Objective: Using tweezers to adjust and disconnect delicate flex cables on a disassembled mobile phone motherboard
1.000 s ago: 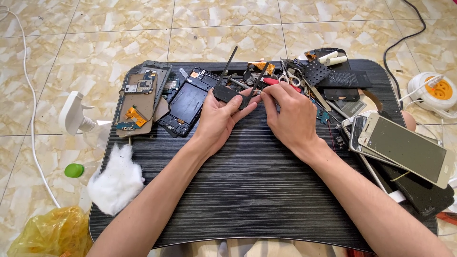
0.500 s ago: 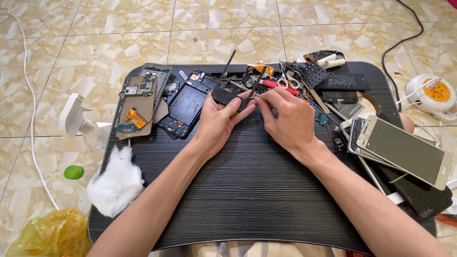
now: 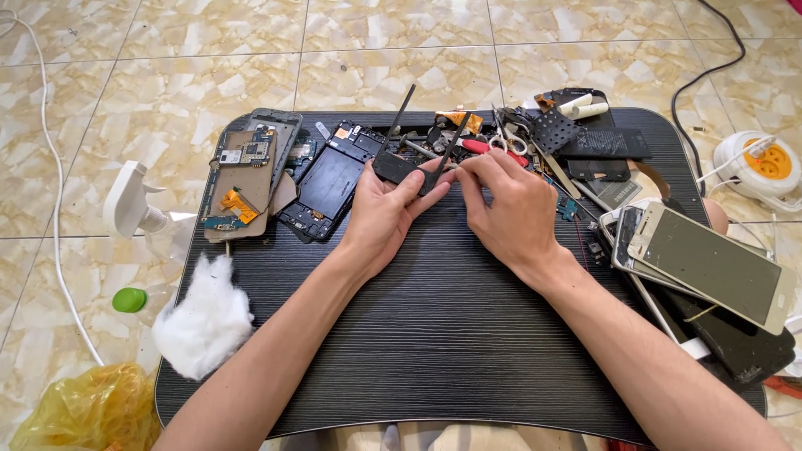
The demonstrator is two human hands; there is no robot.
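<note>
left hand point(image 3: 386, 215): holds small black phone frame piece point(image 3: 399, 164) above far edge of table point(image 3: 434, 334) | right hand point(image 3: 508, 209): fingertips pinched at the piece's right edge | near: opened phone chassis point(image 3: 327, 182) to left, scissors point(image 3: 494, 144) behind

Matt black plastic phone frame point(image 3: 399, 164) in my left hand point(image 3: 386, 213), desk point(image 3: 434, 334) of dark, finely ribbed wood-grain laminate, fluffy white cotton wad point(image 3: 203, 319), glossy glass phone screen point(image 3: 710, 263), polished marbled floor tiles point(image 3: 393, 50), crinkly yellow plastic bag point(image 3: 83, 409).
</note>
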